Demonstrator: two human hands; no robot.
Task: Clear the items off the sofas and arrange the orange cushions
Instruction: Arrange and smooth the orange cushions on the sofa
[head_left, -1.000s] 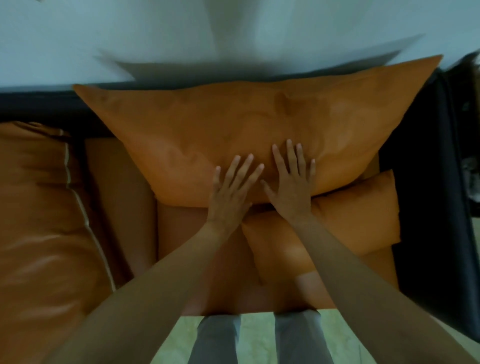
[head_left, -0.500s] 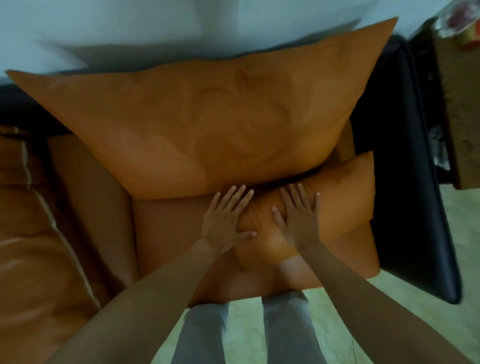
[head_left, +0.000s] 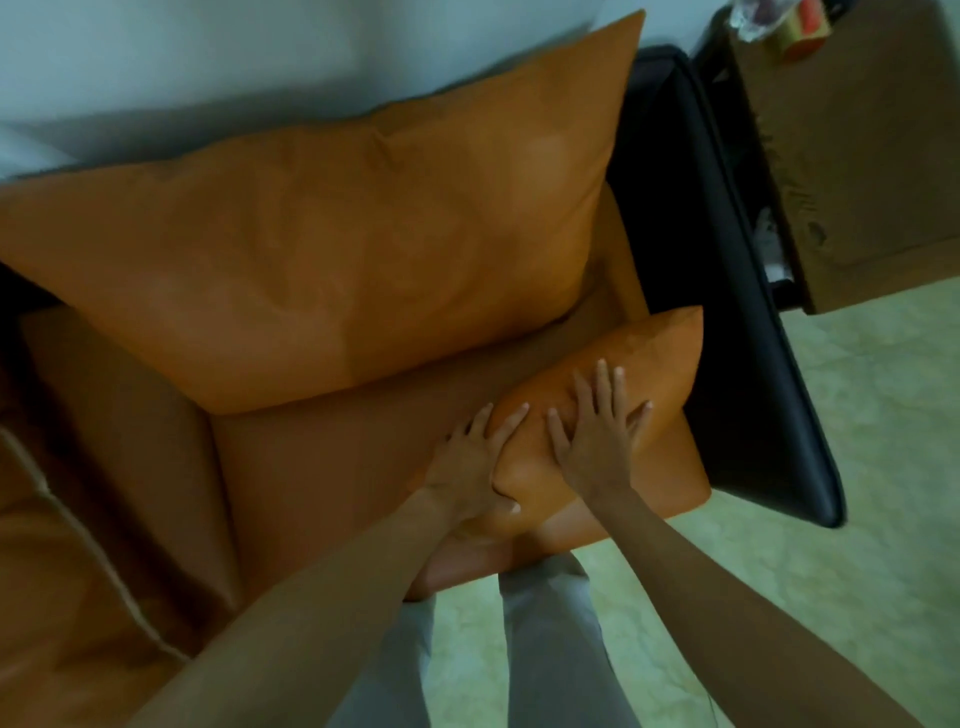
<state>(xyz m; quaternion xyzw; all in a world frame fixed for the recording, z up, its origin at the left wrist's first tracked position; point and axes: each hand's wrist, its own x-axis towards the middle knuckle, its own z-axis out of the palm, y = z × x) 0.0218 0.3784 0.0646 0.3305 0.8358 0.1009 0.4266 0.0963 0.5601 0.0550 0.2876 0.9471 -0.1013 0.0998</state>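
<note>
A large orange cushion (head_left: 332, 244) leans against the sofa's back, under the pale wall. A small orange cushion (head_left: 649, 364) lies on the orange sofa seat (head_left: 332, 467) near the black right armrest (head_left: 727, 291). My left hand (head_left: 467, 462) lies against the small cushion's left edge, fingers straight and thumb under its near corner. My right hand (head_left: 597, 431) rests flat on top of that cushion with fingers spread.
Another orange cushion with pale piping (head_left: 67, 597) fills the sofa's left side. A brown cabinet (head_left: 852, 145) stands right of the armrest, with small items on its top. Pale green floor (head_left: 831, 519) lies in front, and my legs stand against the seat's front edge.
Both hands left the large cushion and came down onto the small cushion. The small cushion has shifted right toward the armrest, and the view has swung to the right.
</note>
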